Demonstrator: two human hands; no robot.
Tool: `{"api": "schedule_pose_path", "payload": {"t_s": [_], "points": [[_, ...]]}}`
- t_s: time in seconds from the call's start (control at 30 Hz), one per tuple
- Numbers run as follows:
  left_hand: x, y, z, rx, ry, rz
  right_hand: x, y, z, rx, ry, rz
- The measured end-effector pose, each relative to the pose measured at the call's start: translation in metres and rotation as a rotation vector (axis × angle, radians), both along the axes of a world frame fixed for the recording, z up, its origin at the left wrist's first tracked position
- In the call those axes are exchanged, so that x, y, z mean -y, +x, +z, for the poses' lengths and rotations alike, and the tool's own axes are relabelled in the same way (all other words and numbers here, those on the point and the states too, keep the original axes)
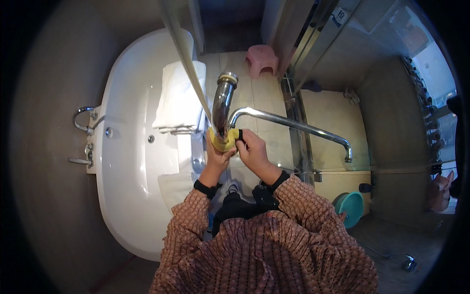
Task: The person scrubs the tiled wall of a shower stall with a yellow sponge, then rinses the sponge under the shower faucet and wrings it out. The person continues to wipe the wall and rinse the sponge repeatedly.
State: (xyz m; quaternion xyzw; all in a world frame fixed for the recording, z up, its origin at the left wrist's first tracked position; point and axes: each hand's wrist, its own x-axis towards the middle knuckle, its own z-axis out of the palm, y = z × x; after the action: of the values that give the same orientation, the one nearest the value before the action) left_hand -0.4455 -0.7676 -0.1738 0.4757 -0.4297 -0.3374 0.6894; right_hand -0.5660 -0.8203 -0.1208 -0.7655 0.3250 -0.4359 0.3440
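Note:
My left hand (216, 156) grips a yellow cloth (223, 144) wrapped around the lower end of a thick, bent chrome pipe (223, 103). A threaded collar tops that pipe. Against the cloth's right side, my right hand (253, 149) pinches a small black piece (240, 134), perhaps the edge of the cloth or a band; its kind is not clear. A long thin chrome spout (293, 125) curves up just beyond my fingers and stretches to the right, ending in a downturned tip. How the spout joins the pipe is hidden by the cloth and hands.
At left stands a white bathtub (125, 191) with wall-side chrome taps (88, 128). Folded white towels (181, 97) lie across its near rim, beside a pale rail (187, 66). A pink plastic stool (261, 60) is ahead. Rightward are a glass shower partition (323, 47) and a teal basin (350, 210).

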Motion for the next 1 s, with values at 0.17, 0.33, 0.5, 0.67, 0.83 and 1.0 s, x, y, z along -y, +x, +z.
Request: {"api": "schedule_pose_path", "payload": {"t_s": [0.17,0.33,0.5,0.67,0.83,1.0], "points": [[0.002,-0.007,0.039,0.102,-0.07,0.156,-0.003,-0.003,0.034,0.103,-0.064,-0.011],[0.01,-0.007,0.135,0.21,-0.205,0.272,0.004,0.002,0.115,0.267,-0.235,-0.018],[0.011,-0.008,0.217,0.787,-0.553,0.57,0.005,-0.01,0.178,0.331,-0.621,-0.067],[0.033,-0.001,0.265,0.924,-0.51,0.635,0.021,-0.037,0.218,0.279,-0.992,-0.25],[0.047,-0.006,0.261,1.072,-0.585,0.832,0.041,-0.045,0.223,0.087,-1.059,-0.45],[0.043,-0.016,0.242,1.134,-0.533,0.609,0.046,-0.045,0.216,0.068,-1.094,-0.507]]}}
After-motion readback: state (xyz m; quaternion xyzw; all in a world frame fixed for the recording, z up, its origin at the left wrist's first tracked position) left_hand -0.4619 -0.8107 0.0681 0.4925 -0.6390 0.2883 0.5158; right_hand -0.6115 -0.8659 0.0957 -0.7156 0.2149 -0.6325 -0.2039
